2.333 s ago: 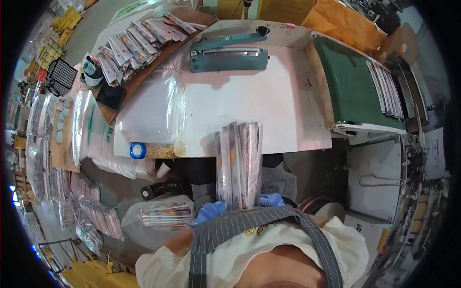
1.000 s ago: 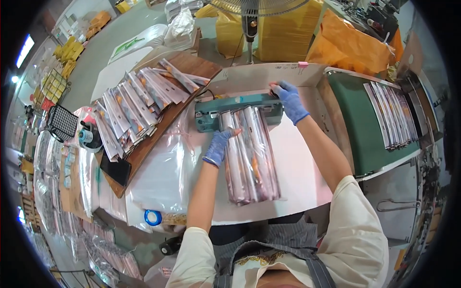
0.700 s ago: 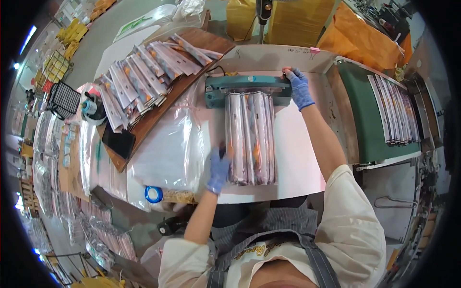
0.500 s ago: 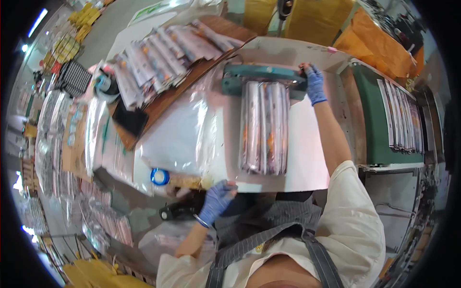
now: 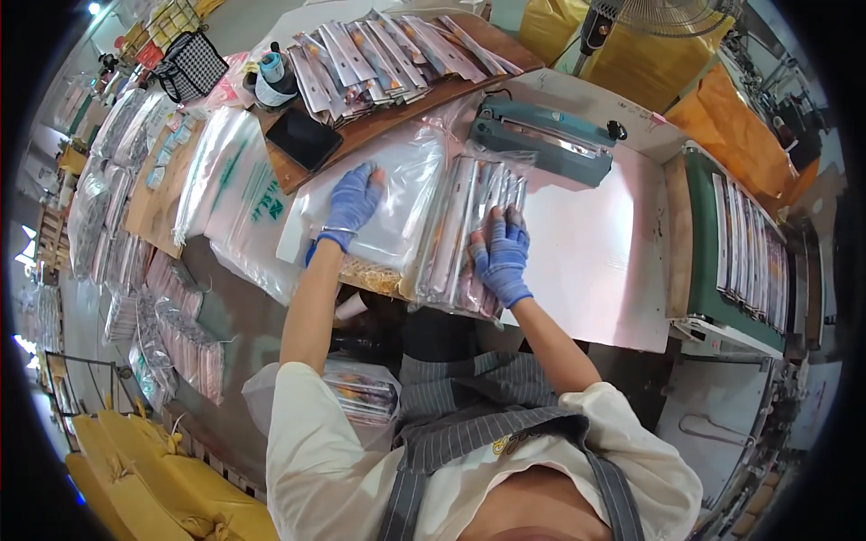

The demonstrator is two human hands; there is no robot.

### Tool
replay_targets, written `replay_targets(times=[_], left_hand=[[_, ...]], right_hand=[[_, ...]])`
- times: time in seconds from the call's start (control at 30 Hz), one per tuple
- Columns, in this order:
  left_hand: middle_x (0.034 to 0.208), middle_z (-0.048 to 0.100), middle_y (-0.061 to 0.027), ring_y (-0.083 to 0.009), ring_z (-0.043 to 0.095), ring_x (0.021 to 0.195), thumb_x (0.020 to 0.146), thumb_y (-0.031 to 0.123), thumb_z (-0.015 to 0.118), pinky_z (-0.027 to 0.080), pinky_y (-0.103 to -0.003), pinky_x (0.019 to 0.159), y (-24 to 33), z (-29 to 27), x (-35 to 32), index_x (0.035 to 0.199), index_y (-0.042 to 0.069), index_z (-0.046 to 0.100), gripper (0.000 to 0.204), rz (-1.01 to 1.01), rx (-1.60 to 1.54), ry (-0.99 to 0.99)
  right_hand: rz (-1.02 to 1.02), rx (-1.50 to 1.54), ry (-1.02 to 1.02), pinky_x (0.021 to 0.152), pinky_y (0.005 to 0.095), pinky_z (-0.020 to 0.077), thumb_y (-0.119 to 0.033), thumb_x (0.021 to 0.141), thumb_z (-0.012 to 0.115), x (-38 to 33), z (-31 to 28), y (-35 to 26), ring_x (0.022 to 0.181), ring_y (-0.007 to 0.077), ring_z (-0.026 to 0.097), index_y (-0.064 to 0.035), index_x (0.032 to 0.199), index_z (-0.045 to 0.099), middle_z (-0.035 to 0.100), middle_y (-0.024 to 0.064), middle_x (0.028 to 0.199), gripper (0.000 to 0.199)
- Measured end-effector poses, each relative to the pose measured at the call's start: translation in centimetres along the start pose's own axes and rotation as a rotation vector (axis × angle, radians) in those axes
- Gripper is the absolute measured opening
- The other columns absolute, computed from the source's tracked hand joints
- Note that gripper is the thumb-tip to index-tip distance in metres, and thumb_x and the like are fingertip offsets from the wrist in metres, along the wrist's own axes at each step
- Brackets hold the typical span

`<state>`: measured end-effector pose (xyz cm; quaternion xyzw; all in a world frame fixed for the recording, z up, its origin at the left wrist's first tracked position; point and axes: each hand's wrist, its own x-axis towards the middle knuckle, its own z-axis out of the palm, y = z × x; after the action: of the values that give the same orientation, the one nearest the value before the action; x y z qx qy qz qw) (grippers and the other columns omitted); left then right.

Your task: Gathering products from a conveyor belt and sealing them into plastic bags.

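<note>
My left hand (image 5: 354, 203), in a blue knit glove with bare fingertips, rests on a stack of clear plastic bags (image 5: 401, 216). Its fingers are drawn together at the top bag. My right hand (image 5: 503, 257), gloved alike, lies with spread fingers on a clear-bagged bundle of long printed packets (image 5: 448, 239). This bundle overlaps the right side of the bag stack. Beyond the bundle's far end stands a green bag sealer (image 5: 541, 140) with a black knob, touched by neither hand.
On a brown board (image 5: 424, 104) lie several loose packets (image 5: 361, 63), a black phone (image 5: 305, 139) and a dark bottle (image 5: 272, 77). More packets (image 5: 753, 257) sit on a green surface (image 5: 708, 234) at right. A fan (image 5: 667, 13) stands behind the white worktop (image 5: 586, 243).
My right hand has left the sealer and come down onto the bundle. The bundle is out of the sealer, shifted left and tilted. My left hand has moved up from the table edge onto the bags.
</note>
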<state>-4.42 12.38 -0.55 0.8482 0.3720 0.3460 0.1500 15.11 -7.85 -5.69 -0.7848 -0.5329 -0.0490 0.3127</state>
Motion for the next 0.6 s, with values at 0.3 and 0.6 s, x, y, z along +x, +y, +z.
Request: replay_targets(times=[0.3, 0.6], left_hand=[[0.075, 0.060, -0.0100, -0.0272, 0.055, 0.074, 0.079, 0.030, 0.059, 0.043, -0.037, 0.071, 3.4, 0.8, 0.1, 0.073, 0.007, 0.057, 0.025, 0.265, 0.252, -0.314], [0.071, 0.057, -0.0179, -0.0359, 0.052, 0.065, 0.086, 0.023, 0.049, 0.042, -0.042, 0.062, 7.7, 2.3, 0.2, 0.075, 0.002, 0.054, 0.025, 0.090, -0.095, 0.067]], right_hand=[[-0.033, -0.005, 0.029, 0.099, 0.0470, 0.0272, -0.029, 0.078, 0.059, -0.1, -0.3, -0.6, 0.117, 0.0428, 0.034, -0.0014, 0.123, 0.044, 0.036, 0.0266, 0.129, 0.055], [0.374, 1.145, -0.153, 0.063, 0.0270, 0.0421, -0.014, 0.077, 0.063, 5.9, 0.4, -6.9, 0.072, 0.0163, 0.052, 0.0021, 0.095, 0.053, 0.052, 0.0110, 0.088, 0.026]])
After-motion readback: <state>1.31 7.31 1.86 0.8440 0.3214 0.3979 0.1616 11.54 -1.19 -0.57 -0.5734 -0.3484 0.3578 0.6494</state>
